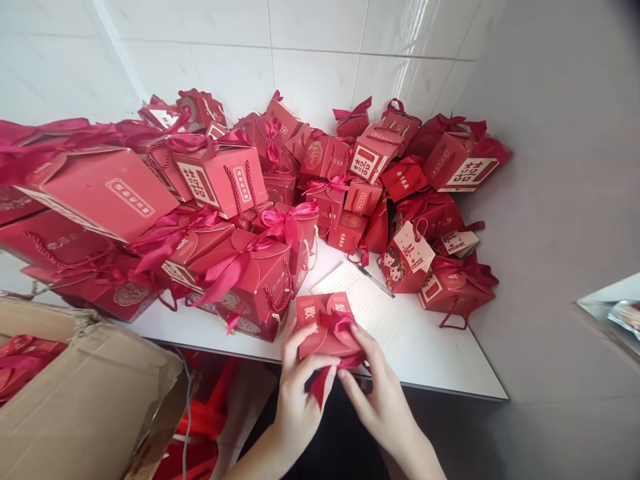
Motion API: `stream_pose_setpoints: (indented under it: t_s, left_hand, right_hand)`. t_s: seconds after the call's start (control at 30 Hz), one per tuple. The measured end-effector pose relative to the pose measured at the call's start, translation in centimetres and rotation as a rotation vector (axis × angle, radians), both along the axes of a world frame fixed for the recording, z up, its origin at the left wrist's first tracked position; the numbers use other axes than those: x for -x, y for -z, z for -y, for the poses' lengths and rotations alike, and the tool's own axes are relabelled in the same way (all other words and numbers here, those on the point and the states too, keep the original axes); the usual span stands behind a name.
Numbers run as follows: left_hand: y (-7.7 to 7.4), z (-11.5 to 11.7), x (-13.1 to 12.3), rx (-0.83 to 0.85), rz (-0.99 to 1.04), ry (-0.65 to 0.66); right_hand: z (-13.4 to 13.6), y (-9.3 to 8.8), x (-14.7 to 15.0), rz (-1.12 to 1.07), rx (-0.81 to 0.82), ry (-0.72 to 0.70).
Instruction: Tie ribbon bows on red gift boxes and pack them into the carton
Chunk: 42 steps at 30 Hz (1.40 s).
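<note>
Between my two hands is a small red gift box (314,337) with pale lettering, at the front edge of the white table. A dark red ribbon (340,323) crosses its top, and a loose end hangs near my left palm. My left hand (304,383) grips the box's left side, with its thumb and a finger pinching the ribbon at the near side. On the right side, my right hand (377,383) has its fingers bent against the ribbon and box, the thumb near the front edge. The box's underside is hidden.
Many red gift boxes (220,180) with ribbons are heaped along the tiled wall. Behind my hands lie a written notebook (373,307) and a pen (373,277) on the white table (440,353). An open cardboard box (85,393) stands at left. A grey wall (540,220) bounds the right.
</note>
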<state>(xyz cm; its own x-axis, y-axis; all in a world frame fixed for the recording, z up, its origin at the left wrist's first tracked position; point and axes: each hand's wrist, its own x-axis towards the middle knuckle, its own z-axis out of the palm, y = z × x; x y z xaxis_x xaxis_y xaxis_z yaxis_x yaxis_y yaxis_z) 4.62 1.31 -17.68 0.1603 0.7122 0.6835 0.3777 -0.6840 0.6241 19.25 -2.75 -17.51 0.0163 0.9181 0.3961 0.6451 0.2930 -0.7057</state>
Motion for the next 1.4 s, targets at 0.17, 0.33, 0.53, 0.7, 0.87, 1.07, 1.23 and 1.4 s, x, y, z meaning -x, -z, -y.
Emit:
stream_pose_setpoints:
  t_s: [0.17,0.33,0.53,0.7,0.87,1.07,1.23,1.4]
  left_hand:
    - [-0.4,-2.2,-2.4,0.056,0.106,0.143]
    - [-1.1,-2.3,-1.6,0.317,0.333,0.237]
    - [-2.2,-2.2,0.8,0.657,0.700,0.256]
    - [-4.6,-2.3,3.0,0.526,0.718,0.133]
    - [-6.4,-2.1,3.9,0.423,0.741,0.125]
    - [-6.7,-1.9,4.2,0.341,0.649,0.189]
    - [-7.3,-2.7,5.0,0.287,0.663,0.123]
    - [-8.1,-3.4,5.7,0.236,0.720,0.056]
  right_hand:
    - [-0.3,-0.7,-1.8,-0.050,0.034,0.072]
    - [0.7,-1.2,-3.9,-0.274,0.102,0.156]
    - [-1.6,-1.6,-5.1,-0.461,0.213,0.246]
    - [-2.5,-2.7,-4.9,-0.445,0.231,0.130]
    - [-1.1,-4.3,-4.0,-0.180,0.096,0.277]
    - [-0.3,-4.6,-3.1,-0.080,0.098,0.277]
    - [-0.1,-4.2,-4.0,-0.412,0.224,0.228]
    - [0.5,-5.2,-5.0,-0.561,0.159,0.312]
